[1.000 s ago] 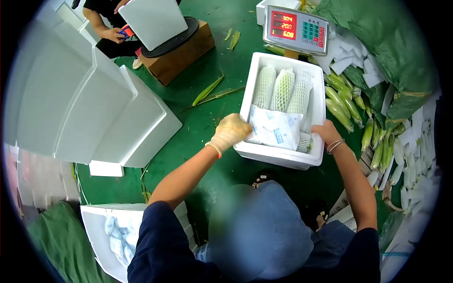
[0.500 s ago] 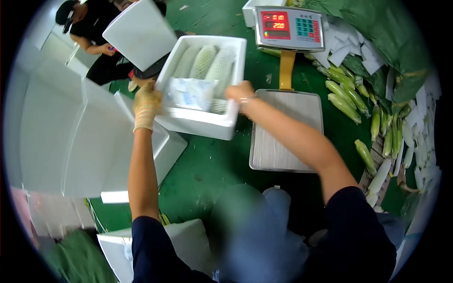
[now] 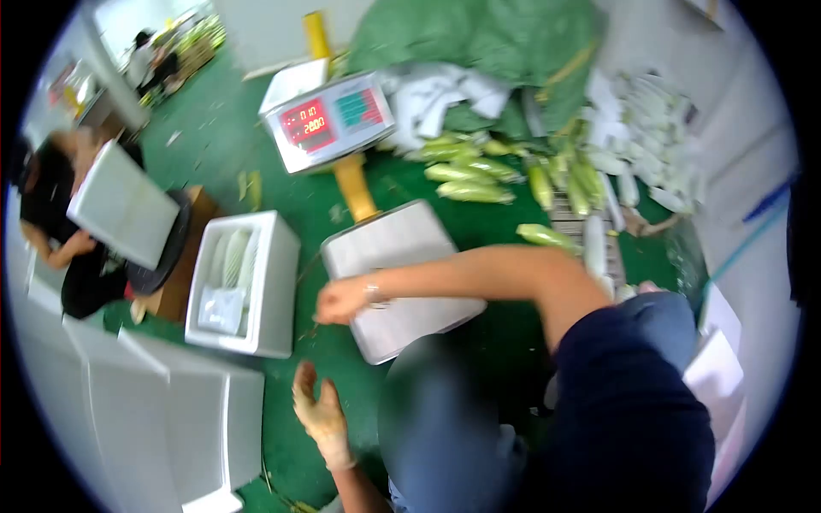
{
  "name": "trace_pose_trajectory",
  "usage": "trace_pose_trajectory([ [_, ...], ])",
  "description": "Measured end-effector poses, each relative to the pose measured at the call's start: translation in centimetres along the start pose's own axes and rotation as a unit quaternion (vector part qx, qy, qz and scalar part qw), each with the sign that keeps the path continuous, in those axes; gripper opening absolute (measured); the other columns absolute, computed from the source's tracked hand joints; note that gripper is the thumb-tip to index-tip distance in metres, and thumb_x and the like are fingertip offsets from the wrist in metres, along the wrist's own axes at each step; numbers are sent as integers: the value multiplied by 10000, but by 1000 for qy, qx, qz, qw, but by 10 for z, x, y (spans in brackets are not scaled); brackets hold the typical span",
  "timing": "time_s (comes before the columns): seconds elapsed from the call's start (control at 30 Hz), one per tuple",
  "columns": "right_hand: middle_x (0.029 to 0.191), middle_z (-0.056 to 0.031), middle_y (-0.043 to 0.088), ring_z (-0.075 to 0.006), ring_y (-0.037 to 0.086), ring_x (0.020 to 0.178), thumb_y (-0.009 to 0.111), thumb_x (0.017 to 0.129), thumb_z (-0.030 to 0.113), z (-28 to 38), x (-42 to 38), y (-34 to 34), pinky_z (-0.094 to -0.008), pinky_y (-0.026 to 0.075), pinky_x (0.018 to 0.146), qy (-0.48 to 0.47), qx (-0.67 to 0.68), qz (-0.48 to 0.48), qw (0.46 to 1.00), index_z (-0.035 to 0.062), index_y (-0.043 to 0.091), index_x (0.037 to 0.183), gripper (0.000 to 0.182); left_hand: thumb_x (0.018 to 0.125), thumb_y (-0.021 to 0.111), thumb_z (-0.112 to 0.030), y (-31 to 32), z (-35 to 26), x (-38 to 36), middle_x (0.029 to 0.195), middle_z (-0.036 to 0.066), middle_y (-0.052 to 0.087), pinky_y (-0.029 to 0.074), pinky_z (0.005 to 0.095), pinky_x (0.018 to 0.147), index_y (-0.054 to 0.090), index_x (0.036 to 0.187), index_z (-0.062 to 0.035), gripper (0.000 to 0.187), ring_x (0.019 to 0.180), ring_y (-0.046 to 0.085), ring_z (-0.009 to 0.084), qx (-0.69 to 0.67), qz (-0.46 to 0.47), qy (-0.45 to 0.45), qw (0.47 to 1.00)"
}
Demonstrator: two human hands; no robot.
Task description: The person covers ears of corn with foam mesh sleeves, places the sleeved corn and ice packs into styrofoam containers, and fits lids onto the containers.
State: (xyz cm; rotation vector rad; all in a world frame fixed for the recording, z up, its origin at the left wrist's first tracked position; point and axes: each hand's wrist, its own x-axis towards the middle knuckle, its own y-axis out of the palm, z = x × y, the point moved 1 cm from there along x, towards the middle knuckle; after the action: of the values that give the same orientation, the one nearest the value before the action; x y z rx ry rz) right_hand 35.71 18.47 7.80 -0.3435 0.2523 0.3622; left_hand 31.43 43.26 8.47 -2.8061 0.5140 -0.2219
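A white foam box rests on the green floor, left of the scale. Inside lie long pale green pieces, some in foam netting, with a white pouch at the near end. My left hand, in a pale glove, is held just below the box, thumb and fingers apart and nothing in it. Bare, my right hand hovers by the left edge of the scale's platform, apart from the box. Its fingers look bent and are blurred. Red digits glow on the scale's display.
Wrapped green ears lie right of the scale, near a green sack and white foam pieces. Large white foam boxes stand at lower left. A seated person holds a white foam box.
Both hands have let go of the foam box, which now sits on the floor. My right hand has drawn back toward the scale, my left toward me. The view has turned right.
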Motion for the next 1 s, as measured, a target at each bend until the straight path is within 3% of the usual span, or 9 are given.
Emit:
trace_pose_trajectory([
  [0.1,689,-60,624,-145,583,613,536,865,366,-45,-217,-39,-311,478,556,189,-105,18,976,47,650,772,351,808,573,50,24,40,-46,1088,124,592,450,308,884,515,1189,52,385,979,571,189,-54,76,-75,993],
  [0.17,744,-123,660,-229,631,673,537,830,422,-39,-391,-34,-388,497,642,298,-140,-231,916,17,678,814,430,815,569,61,38,42,-68,1054,77,605,463,241,771,536,1162,21,351,895,561,127,-133,154,-181,962],
  [0.23,846,-166,672,-289,638,756,590,777,371,-29,-553,5,-403,500,688,466,-211,-503,696,30,683,883,369,834,563,19,69,83,-66,1025,82,633,472,258,755,557,1153,24,319,863,577,140,-180,136,-255,940],
  [0.33,754,-76,609,-151,589,685,536,791,159,11,-734,150,-291,485,601,378,-52,-777,501,-11,594,876,199,840,561,-12,101,67,-27,1012,95,645,478,270,759,570,1145,25,307,858,592,156,-20,232,-146,961],
  [0.43,750,-64,605,-121,590,684,568,792,120,-21,-873,362,-246,483,571,501,95,-805,302,0,590,853,137,846,559,-44,128,25,-3,999,109,657,483,282,763,583,1137,26,300,853,608,173,131,249,-44,959],
  [0.53,748,-62,604,-122,593,690,579,789,103,-46,-787,376,-242,484,574,534,180,-752,342,4,591,862,124,837,571,-93,172,-84,33,1039,126,660,473,299,843,568,1174,20,356,948,623,187,90,284,114,948],
  [0.67,783,-67,608,-122,598,714,620,775,66,-118,-631,236,-246,490,602,288,238,-715,591,1,585,908,152,788,624,-131,248,-162,80,1061,130,653,478,322,868,594,1136,-39,361,990,630,237,208,350,273,872],
  [0.77,772,-114,589,-214,587,711,624,785,173,-130,-535,93,-333,477,658,203,20,-623,755,-1,537,976,273,785,621,-193,298,-179,109,1095,132,641,470,341,894,592,1144,-43,390,1026,611,262,407,392,282,775],
  [1.0,1216,-182,446,-363,460,1100,708,689,272,-247,-530,72,-462,397,885,487,-164,-629,584,24,357,1268,720,793,618,-154,379,-105,134,1130,125,630,460,335,929,586,1162,-50,385,1046,604,260,452,529,188,693],
])
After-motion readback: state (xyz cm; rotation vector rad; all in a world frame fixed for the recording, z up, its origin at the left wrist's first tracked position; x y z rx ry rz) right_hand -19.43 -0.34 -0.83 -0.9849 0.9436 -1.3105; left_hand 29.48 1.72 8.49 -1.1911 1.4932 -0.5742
